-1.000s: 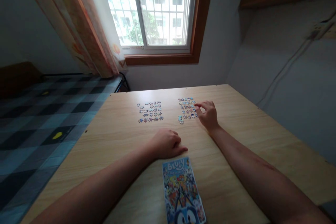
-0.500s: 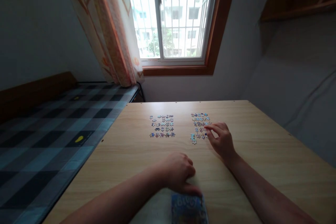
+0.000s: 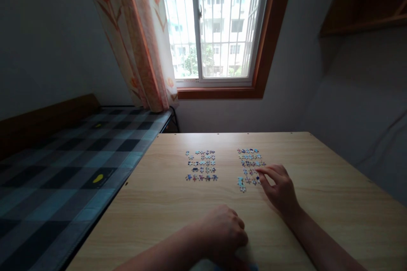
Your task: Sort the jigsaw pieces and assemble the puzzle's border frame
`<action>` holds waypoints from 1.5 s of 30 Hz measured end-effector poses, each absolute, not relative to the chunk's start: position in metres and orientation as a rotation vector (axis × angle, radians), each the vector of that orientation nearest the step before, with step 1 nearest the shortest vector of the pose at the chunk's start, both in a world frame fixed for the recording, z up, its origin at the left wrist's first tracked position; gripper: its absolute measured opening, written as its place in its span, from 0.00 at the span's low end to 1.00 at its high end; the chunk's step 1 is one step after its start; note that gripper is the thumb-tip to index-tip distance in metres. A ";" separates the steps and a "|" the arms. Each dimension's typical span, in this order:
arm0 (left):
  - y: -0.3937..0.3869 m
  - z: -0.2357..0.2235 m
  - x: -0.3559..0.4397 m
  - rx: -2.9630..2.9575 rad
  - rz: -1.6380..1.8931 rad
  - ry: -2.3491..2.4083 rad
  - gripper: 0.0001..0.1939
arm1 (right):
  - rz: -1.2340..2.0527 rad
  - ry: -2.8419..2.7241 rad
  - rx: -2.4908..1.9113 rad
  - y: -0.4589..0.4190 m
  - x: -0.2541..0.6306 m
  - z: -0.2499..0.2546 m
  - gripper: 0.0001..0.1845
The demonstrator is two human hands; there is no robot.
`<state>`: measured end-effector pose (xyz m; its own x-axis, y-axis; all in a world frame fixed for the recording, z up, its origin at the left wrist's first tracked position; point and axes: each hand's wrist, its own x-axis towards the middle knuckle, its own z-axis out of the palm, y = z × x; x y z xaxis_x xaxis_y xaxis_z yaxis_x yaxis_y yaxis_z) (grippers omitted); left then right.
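The right hand's (image 3: 280, 188) thumb and forefinger meet at the near rows of the right-hand puzzle pieces (image 3: 251, 163), a tip grip suited to small, flat bits; whether one is pinched, I can't tell. The left hand (image 3: 224, 230) sits nearer the body, fingers loosely curled—its grip hidden—by a blue edge (image 3: 253, 268). Farther left, more pieces (image 3: 202, 177) lie in spaced rows on the counter (image 3: 152, 211)—probably to keep each distinct.
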<state>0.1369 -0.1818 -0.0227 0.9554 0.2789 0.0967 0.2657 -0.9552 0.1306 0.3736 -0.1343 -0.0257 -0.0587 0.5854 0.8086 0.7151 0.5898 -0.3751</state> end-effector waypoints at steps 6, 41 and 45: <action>-0.182 -0.026 0.137 2.945 0.161 0.440 0.29 | -0.143 -1.737 -1.084 -0.134 0.374 -0.027 0.07; -0.184 -0.023 0.139 2.937 0.222 0.548 0.30 | -0.203 -1.775 -1.084 -0.130 0.382 -0.028 0.05; -0.183 -0.018 0.138 2.940 0.163 0.570 0.27 | -0.191 -1.772 -1.100 -0.129 0.385 -0.031 0.05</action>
<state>0.1383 -0.1832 -0.0179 0.9223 0.3784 0.0790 0.3629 -0.9180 0.1597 0.3845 -0.1295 -0.0314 -0.0860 0.5877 0.8045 0.7455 0.5736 -0.3393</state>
